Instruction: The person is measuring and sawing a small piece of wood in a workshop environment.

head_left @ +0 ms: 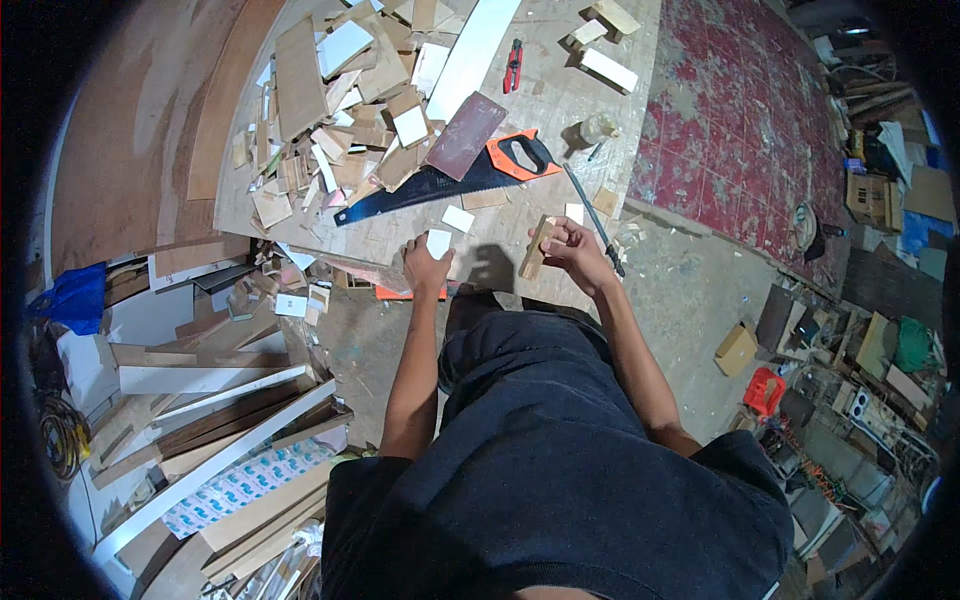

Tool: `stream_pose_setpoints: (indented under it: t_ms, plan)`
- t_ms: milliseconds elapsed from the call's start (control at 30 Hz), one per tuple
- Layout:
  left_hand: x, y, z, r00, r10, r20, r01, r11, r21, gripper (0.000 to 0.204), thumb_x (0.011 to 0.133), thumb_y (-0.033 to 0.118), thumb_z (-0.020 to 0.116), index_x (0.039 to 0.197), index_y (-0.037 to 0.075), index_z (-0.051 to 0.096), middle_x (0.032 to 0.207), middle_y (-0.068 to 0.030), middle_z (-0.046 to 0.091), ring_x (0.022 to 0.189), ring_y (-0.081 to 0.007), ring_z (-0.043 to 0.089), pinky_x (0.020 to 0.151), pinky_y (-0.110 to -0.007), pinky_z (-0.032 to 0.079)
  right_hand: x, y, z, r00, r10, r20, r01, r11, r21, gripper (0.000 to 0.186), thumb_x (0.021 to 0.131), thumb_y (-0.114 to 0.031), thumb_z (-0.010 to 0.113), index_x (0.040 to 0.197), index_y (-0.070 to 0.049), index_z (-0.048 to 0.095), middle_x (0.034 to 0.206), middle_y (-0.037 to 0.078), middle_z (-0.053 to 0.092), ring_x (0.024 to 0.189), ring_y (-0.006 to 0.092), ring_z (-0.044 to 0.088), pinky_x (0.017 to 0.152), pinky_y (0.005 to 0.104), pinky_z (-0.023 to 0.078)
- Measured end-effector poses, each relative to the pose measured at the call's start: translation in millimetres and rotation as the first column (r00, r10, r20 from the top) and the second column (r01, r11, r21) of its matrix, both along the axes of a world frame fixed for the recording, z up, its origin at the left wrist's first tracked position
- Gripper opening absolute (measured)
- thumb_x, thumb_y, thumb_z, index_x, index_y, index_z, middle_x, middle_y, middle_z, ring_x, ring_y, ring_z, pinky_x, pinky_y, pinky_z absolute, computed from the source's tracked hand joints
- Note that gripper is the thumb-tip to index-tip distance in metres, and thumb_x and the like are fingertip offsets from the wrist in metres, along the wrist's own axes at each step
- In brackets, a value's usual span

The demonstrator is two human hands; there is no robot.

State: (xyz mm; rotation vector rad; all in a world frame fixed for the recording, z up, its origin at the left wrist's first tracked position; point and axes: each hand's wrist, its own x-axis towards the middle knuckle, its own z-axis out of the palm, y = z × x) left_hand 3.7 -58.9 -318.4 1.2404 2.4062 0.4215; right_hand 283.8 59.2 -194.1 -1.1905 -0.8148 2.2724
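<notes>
My right hand is closed round a short brown wooden block, tilted above the near edge of the worktable. At the same edge, my left hand grips a small white-faced piece of board between thumb and fingers. Just beyond it lies another small white piece. A handsaw with an orange and black handle rests across the table, its blade partly under a dark reddish-brown board. Past my right hand lies a long thin dark tool, perhaps a file.
Offcuts are heaped at the table's left. Farther back are a long white board, a red and black hand tool, a small jar and several wood blocks. Stacked boards fill the floor at left; clutter lies right.
</notes>
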Motion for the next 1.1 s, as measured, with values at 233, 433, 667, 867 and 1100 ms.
stream_pose_setpoints:
  t_ms: [233, 433, 667, 867, 1100]
  plan:
    - [-2.4, -6.8, 8.1, 0.982, 0.016, 0.191, -0.014, 1.000, -0.012, 0.062, 0.066, 0.032, 0.087, 0.118, 0.007, 0.062, 0.112, -0.0176, 0.064, 0.108, -0.0374, 0.057, 0.096, -0.046, 0.048, -3.0, -22.8, -1.6, 0.989, 0.056, -0.140, -0.069, 0.993, -0.091, 0.051, 0.092, 0.001, 0.064, 0.140, -0.006, 0.049, 0.119, 0.008, 0.069, 0.111, 0.0198, 0.066, 0.096, 0.0375, 0.053]
    - [8.0, -5.4, 5.6, 0.988, -0.150, 0.045, 0.149, 0.989, 0.015, 0.059, 0.067, 0.028, 0.087, 0.118, 0.009, 0.063, 0.113, -0.0141, 0.063, 0.112, -0.0349, 0.055, 0.098, -0.045, 0.046, -2.4, -28.8, 1.1, 0.951, 0.075, -0.300, -0.117, 0.985, -0.125, 0.058, 0.093, -0.004, 0.064, 0.147, -0.007, 0.043, 0.125, 0.011, 0.066, 0.110, 0.0221, 0.067, 0.093, 0.0361, 0.054]
    - [0.0, 10.7, 6.9, 0.962, -0.082, 0.260, 0.068, 0.996, 0.063, 0.055, 0.070, 0.027, 0.087, 0.116, 0.007, 0.065, 0.109, -0.0110, 0.068, 0.101, -0.0281, 0.063, 0.088, -0.040, 0.052, -8.0, -31.6, 0.7, 0.988, 0.026, -0.153, -0.046, 0.991, -0.124, 0.060, 0.092, -0.006, 0.066, 0.147, -0.013, 0.044, 0.119, 0.008, 0.067, 0.101, 0.0177, 0.067, 0.090, 0.0356, 0.056]
    - [15.9, 23.8, 48.2, 0.048, 0.124, 0.991, -0.213, 0.971, -0.111, 0.045, 0.083, 0.014, 0.079, 0.123, -0.001, 0.062, 0.112, -0.0061, 0.069, 0.099, -0.0195, 0.067, 0.088, -0.037, 0.054, -8.7, -37.4, -16.8, 0.991, 0.047, 0.129, -0.035, 0.995, -0.090, 0.051, 0.088, 0.002, 0.067, 0.136, -0.009, 0.053, 0.097, 0.002, 0.069, 0.090, 0.0117, 0.067, 0.074, 0.0338, 0.060]
    - [20.7, 30.2, 165.7, -0.116, -0.353, 0.929, -0.158, 0.930, 0.333, 0.072, 0.076, 0.006, 0.082, 0.140, -0.002, 0.050, 0.134, -0.0170, 0.061, 0.123, -0.0229, 0.059, 0.109, -0.040, 0.043, -36.0, -24.3, 72.3, 0.979, -0.018, 0.201, -0.033, 0.969, 0.246, 0.055, 0.081, -0.009, 0.081, 0.130, 0.002, 0.058, 0.089, 0.006, 0.069, 0.071, 0.0101, 0.066, 0.054, 0.0243, 0.053]
